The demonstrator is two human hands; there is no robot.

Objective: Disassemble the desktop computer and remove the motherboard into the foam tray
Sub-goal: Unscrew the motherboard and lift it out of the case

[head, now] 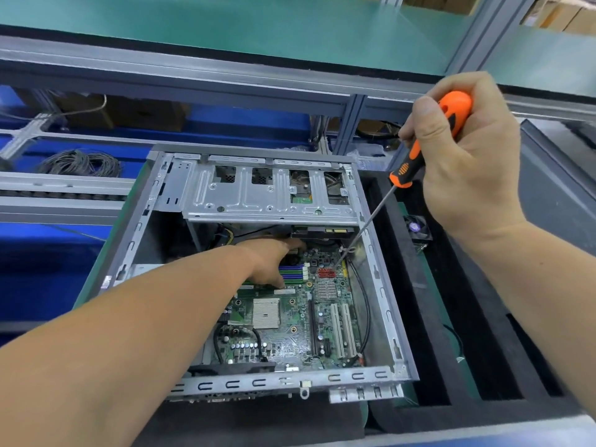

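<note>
An open desktop case [377,275] lies on the bench with its green motherboard [290,321] exposed inside. My right hand [467,162] grips an orange-and-black screwdriver [429,140]; its long shaft slants down to the board, the tip near the red connectors [325,273]. My left hand [274,256] reaches into the case, resting on the board by the memory slots, fingers spread toward the drive cage. A black foam tray [429,301] with long slots sits right of the case.
A silver drive cage [267,191] spans the far end of the case. A small fan [417,228] lies in the foam tray. Coiled cables [80,162] sit at the far left behind aluminium rails. A dark panel [558,188] lies at the right.
</note>
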